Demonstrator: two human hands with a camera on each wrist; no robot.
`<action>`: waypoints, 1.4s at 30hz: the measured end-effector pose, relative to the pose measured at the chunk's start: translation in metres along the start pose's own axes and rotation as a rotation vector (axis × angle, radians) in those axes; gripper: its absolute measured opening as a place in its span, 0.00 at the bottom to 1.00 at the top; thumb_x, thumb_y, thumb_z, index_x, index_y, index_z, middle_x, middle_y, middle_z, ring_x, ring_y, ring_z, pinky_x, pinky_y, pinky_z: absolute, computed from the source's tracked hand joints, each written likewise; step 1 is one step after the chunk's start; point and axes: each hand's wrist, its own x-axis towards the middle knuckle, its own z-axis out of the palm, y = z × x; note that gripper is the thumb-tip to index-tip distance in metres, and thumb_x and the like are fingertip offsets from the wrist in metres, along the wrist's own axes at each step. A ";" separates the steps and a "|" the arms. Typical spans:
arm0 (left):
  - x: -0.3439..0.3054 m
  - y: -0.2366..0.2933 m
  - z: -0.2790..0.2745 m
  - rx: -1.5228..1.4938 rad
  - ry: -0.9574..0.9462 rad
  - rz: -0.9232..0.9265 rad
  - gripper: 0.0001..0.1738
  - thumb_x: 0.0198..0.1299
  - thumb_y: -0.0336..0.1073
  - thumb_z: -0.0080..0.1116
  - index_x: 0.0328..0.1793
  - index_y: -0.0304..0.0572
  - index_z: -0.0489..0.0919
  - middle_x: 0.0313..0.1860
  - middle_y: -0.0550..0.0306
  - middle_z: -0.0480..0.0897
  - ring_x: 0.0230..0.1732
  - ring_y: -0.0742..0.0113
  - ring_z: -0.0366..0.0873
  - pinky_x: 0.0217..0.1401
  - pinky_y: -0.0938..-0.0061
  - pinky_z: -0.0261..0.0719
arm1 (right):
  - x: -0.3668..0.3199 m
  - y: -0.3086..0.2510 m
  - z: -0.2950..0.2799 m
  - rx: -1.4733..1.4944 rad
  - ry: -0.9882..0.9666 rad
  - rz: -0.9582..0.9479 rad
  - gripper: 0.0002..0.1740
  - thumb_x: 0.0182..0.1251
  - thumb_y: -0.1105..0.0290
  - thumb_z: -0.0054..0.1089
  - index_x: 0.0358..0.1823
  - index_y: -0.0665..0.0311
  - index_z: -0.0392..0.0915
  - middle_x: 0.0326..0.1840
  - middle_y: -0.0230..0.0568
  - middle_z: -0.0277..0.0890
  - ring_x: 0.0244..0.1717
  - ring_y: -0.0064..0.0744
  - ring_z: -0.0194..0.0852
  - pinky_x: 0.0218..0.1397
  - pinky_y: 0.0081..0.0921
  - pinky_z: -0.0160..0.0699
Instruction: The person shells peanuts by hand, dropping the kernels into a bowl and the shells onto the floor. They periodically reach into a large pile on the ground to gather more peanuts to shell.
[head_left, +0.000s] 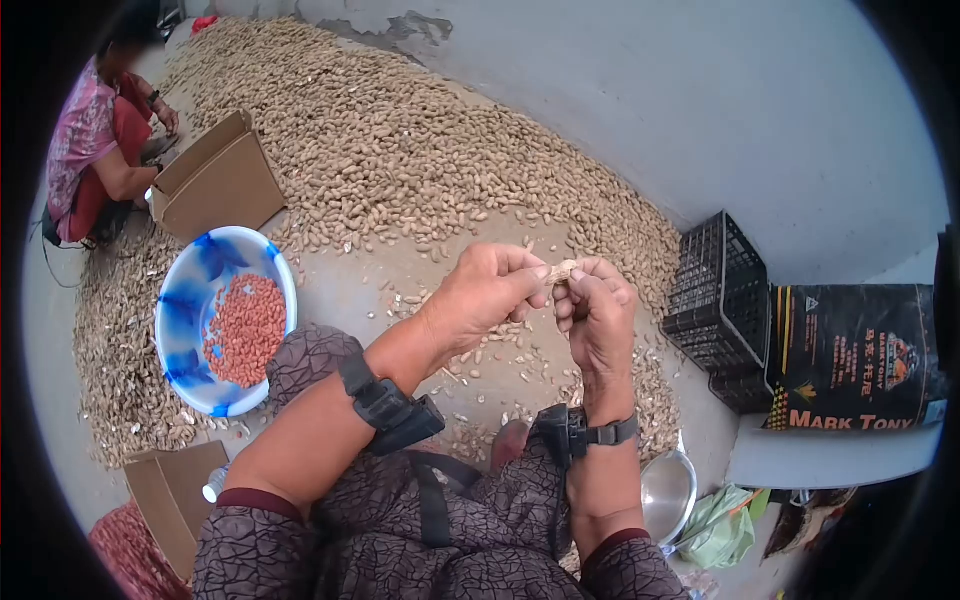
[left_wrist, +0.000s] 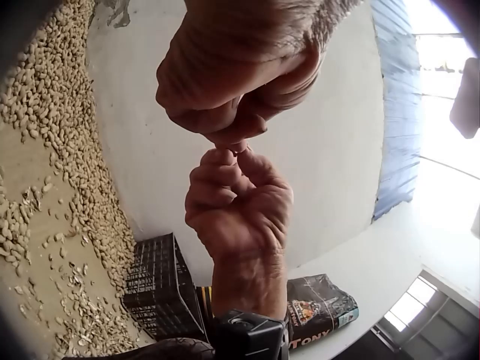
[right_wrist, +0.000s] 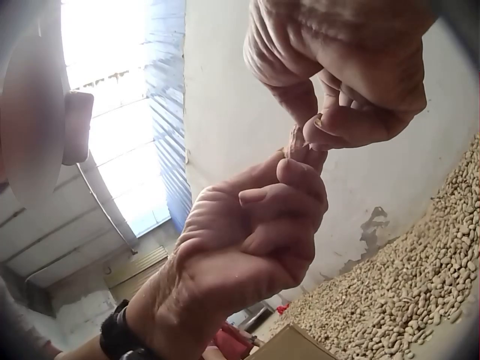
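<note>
Between the fingertips of both hands is a pale peanut shell (head_left: 562, 271), pinched by the left hand (head_left: 488, 295) on one side and by the right hand (head_left: 600, 315) on the other. The right wrist view shows the shell (right_wrist: 297, 142) at the meeting fingertips, with the left hand (right_wrist: 255, 236) below and the right hand (right_wrist: 345, 71) above. In the left wrist view the left hand (left_wrist: 240, 71) and right hand (left_wrist: 240, 199) meet, the shell mostly hidden. A blue and white basin (head_left: 182, 345) holding reddish kernels (head_left: 245, 330) stands left of the left forearm.
A large heap of peanuts (head_left: 400, 140) lies along the wall. Black crates (head_left: 715, 300) and a printed black bag (head_left: 855, 355) stand at right, a metal bowl (head_left: 667, 495) below them. A cardboard box (head_left: 225, 190) and a crouching person (head_left: 100, 150) are at upper left.
</note>
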 end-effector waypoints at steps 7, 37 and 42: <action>0.001 -0.004 -0.003 -0.111 -0.009 0.022 0.08 0.58 0.31 0.49 0.39 0.34 0.75 0.25 0.62 0.76 0.19 0.84 0.65 0.18 0.89 0.62 | 0.001 -0.004 0.002 0.138 -0.123 0.003 0.09 0.57 0.71 0.51 0.36 0.69 0.72 0.23 0.36 0.74 0.18 0.18 0.69 0.19 0.12 0.67; 0.005 -0.005 0.003 0.863 -0.054 0.342 0.07 0.52 0.30 0.50 0.28 0.33 0.74 0.19 0.62 0.74 0.20 0.81 0.67 0.18 0.84 0.62 | 0.004 -0.008 -0.003 -0.317 -0.136 0.033 0.03 0.51 0.79 0.49 0.26 0.71 0.71 0.19 0.39 0.74 0.15 0.20 0.70 0.17 0.13 0.69; 0.010 -0.001 0.008 0.470 -0.019 0.149 0.11 0.55 0.36 0.54 0.31 0.34 0.72 0.20 0.63 0.73 0.20 0.82 0.66 0.19 0.86 0.62 | 0.009 -0.005 -0.005 -0.099 -0.083 0.014 0.04 0.52 0.76 0.50 0.26 0.70 0.72 0.19 0.37 0.73 0.15 0.19 0.69 0.16 0.12 0.67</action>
